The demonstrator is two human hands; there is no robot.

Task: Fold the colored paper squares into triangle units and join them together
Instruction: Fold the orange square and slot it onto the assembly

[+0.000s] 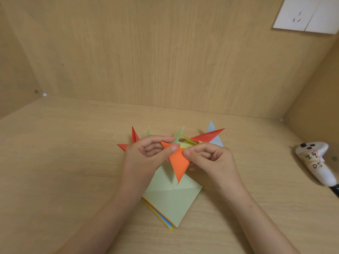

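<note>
An orange folded triangle unit (pixel 178 163) hangs point-down above the desk. My left hand (pixel 146 156) pinches its upper left corner and my right hand (pixel 211 158) pinches its upper right edge. Under it lies a stack of colored paper squares (pixel 170 200) with a creased light green sheet on top. Behind my hands sit folded units: red points (pixel 134 136) at the left, a pale green one (pixel 178 135), a yellow one (pixel 188 140), a red one (pixel 209 135) and a light blue one (pixel 213 132) at the right. How they join is hidden by my fingers.
A wooden desk (pixel 64 162) is closed in by wooden walls behind and on both sides. A white handheld controller (pixel 315 162) with taped labels lies at the right edge. A white wall socket plate (pixel 308 13) sits at the upper right.
</note>
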